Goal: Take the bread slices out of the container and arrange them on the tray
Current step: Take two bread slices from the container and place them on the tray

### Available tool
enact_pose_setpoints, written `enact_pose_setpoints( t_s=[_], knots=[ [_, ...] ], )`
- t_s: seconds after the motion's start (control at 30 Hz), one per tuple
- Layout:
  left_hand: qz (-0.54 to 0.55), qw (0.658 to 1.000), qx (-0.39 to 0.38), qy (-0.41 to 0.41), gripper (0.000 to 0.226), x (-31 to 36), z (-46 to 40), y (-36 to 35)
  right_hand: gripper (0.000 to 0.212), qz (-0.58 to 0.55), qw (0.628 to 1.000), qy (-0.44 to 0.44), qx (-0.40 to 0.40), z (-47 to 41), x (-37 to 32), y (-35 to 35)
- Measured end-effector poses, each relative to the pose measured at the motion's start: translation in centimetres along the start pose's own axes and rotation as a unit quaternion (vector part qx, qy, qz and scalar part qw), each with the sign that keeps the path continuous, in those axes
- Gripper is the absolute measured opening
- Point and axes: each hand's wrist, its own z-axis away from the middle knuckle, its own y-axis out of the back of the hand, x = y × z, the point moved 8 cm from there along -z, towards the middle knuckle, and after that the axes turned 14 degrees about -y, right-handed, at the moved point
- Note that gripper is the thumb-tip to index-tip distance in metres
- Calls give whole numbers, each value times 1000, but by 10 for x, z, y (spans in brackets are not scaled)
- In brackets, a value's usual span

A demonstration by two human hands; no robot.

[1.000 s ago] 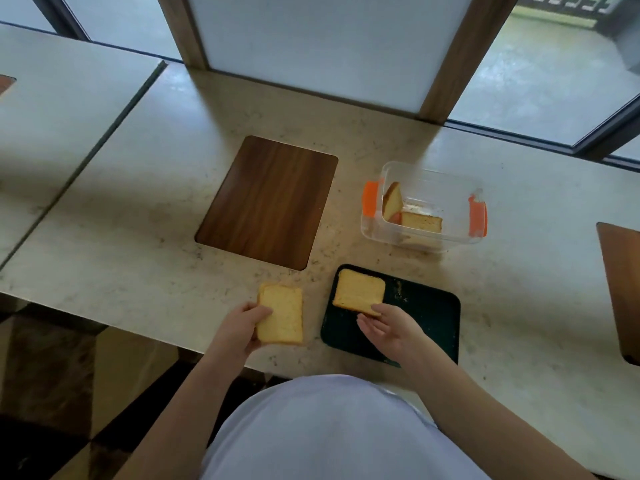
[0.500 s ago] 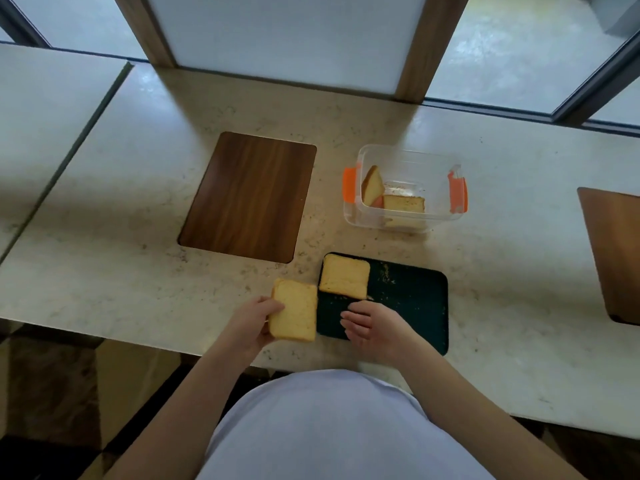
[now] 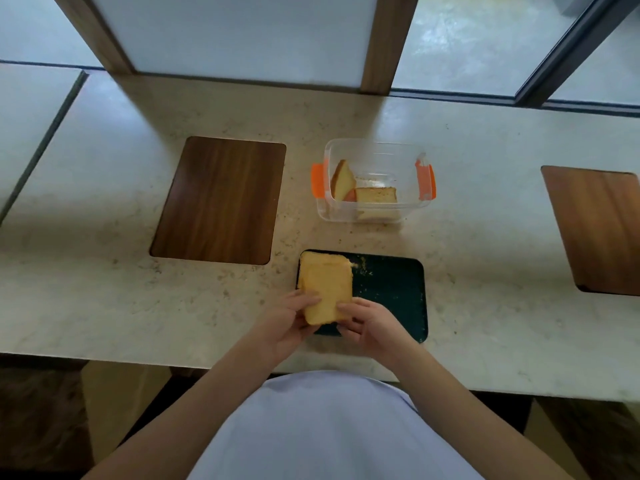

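A yellow bread slice [image 3: 327, 289] is held over the left end of the dark green tray [image 3: 391, 292]. My left hand [image 3: 287, 323] grips its near left edge and my right hand [image 3: 369, 323] touches its near right corner. It covers most of another slice [image 3: 320, 258] lying on the tray's far left corner. The clear container [image 3: 374, 147] with orange clips stands just beyond the tray. Inside it one slice [image 3: 343, 178] leans on the left wall and another [image 3: 375, 195] stands at the near wall.
The tray sits close to the front edge of the pale stone counter [image 3: 104, 299]. A dark wooden inlay [image 3: 220, 200] lies to the left and another [image 3: 599, 230] at the far right. Crumbs dot the tray. Windows run along the counter's back.
My left hand carried its slice rightward from the counter onto the tray's left end, over the slice lying there. My right hand came in to meet the slice.
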Motion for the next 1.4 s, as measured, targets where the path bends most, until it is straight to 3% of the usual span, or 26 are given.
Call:
enact_pose_setpoints(
  t_s=[0.1, 0.17, 0.27, 0.37, 0.47, 0.57, 0.7, 0.93, 1.07, 1.23, 1.4],
  knots=[
    [-162, 985, -50, -14, 26, -1, 3, 6, 23, -94, 994, 28, 41, -1, -8, 17],
    [-261, 965, -32, -26, 24, 2, 3, 23, 24, -95, 992, 50, 68, 1, -20, 26],
    [-313, 948, 37, -44, 24, 8, 1, 48, 31, -17, 993, 65, 101, 0, -33, 32],
    [-342, 934, 49, -90, 13, 18, 1, 56, 31, 87, 987, 56, 119, -5, -38, 31],
    [-418, 888, 60, -181, 8, 36, 5, 54, 28, 209, 963, 33, 164, -17, -40, 27],
    [-440, 872, 44, -210, 8, 40, 5, 48, 38, 327, 915, 29, 234, -30, -46, 23],
    [-443, 869, 37, -216, 8, 42, 0, 45, 29, 403, 864, 33, 300, -35, -53, 27],
    [-455, 866, 41, -202, 9, 40, -13, 46, 21, 435, 838, 34, 327, -35, -54, 35],
    [-503, 844, 22, -185, 9, 31, -23, 44, 16, 435, 841, 27, 319, -40, -50, 28],
    [-563, 809, -25, -165, 40, 18, -36, 32, 17, 436, 843, 33, 313, -40, -49, 23],
    [-575, 800, -35, -169, 42, 18, -39, 23, 19, 449, 836, 40, 313, -39, -49, 24]
  ],
)
